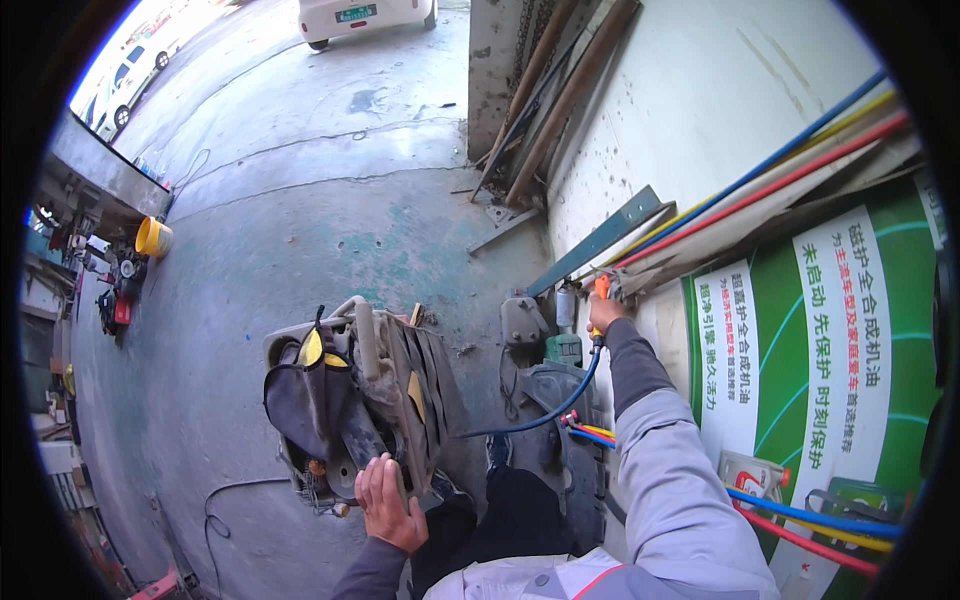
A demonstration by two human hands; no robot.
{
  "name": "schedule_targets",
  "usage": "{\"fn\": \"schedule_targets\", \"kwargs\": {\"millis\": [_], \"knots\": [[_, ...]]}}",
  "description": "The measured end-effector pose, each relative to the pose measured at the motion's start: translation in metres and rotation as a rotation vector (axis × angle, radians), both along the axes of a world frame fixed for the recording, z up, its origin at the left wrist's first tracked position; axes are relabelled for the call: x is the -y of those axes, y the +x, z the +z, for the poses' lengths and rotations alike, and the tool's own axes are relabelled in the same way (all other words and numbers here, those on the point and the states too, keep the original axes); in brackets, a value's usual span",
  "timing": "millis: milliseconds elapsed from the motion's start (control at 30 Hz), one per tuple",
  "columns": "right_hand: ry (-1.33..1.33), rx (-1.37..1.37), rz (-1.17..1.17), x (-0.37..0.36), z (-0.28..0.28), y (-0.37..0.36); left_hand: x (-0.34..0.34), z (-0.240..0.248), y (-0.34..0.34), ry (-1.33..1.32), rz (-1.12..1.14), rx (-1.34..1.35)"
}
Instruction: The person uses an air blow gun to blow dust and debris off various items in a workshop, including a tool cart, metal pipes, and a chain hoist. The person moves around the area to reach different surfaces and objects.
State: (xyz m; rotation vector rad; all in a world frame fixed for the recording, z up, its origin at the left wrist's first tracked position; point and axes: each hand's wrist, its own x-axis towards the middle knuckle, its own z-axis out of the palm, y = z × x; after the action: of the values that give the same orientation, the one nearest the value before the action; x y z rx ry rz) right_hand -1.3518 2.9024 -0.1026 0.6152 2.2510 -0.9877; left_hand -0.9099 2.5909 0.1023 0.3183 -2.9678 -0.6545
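My right hand (605, 314) reaches out to the wall side, fingers wrapped round an orange-handled tool (601, 287). A thick blue cable (572, 402) runs from below that hand and curves down to the left. What the tool's far end touches I cannot make out. My left hand (389, 500) lies with its fingers stretched out at the near edge of a dusty cart-like machine (366, 345). On that machine lie dark grey work gloves (300, 408) with yellow patches and layers of grey-brown cloth (420, 385).
Blue, yellow and red hoses (735, 200) run along the right wall above a green-and-white banner (780, 350). A grey metal case (523, 320) and a green box (563, 349) stand by the wall. Metal bars (565, 100) lean ahead. A yellow bucket (154, 237) is at left.
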Motion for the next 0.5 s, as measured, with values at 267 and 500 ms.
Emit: {"fn": "schedule_targets", "kwargs": {"millis": [267, 500], "knots": [[0.055, -0.250, -0.017, -0.034, -0.011, 0.086, -0.001, -0.004, 0.003, 0.012, -0.055, -0.102], [0.079, -0.129, -0.023, 0.004, 0.036, 0.205, 0.000, -0.019, 0.017, 0.004, -0.046, -0.184]]}}
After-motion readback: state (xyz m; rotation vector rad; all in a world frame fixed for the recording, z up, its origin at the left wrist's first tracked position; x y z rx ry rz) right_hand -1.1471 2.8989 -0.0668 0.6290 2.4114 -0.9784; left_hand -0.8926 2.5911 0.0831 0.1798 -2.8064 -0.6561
